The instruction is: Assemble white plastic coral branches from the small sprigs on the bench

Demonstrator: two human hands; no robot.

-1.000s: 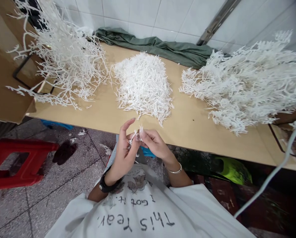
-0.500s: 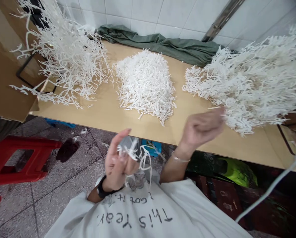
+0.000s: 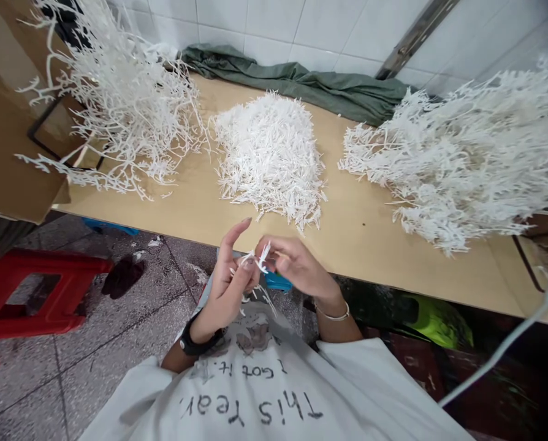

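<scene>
My left hand (image 3: 230,275), with a black band at the wrist, pinches a thin white branching plastic sprig (image 3: 263,257) between thumb and curled fingers, its index finger raised. Thin ends of the sprig hang below that hand. From the right, my right hand (image 3: 304,266) meets it, fingers bent around the sprig's upper tips; the exact contact of its fingertips is partly hidden. Both hands are over the table's near edge. Beyond them lies a heap of short white pieces (image 3: 269,159) on the tan table (image 3: 186,211).
Tangled white branches (image 3: 136,110) stand at the left beside a cardboard box (image 3: 11,153). Another large white branch pile (image 3: 480,159) fills the right. Green cloth (image 3: 296,82) lies along the tiled wall. A red stool (image 3: 39,294) is on the floor; a pale cable (image 3: 508,337) crosses at right.
My right hand has come back from the right-hand branch pile to my left hand and the sprig. My left hand stays in nearly the same place, still pinching.
</scene>
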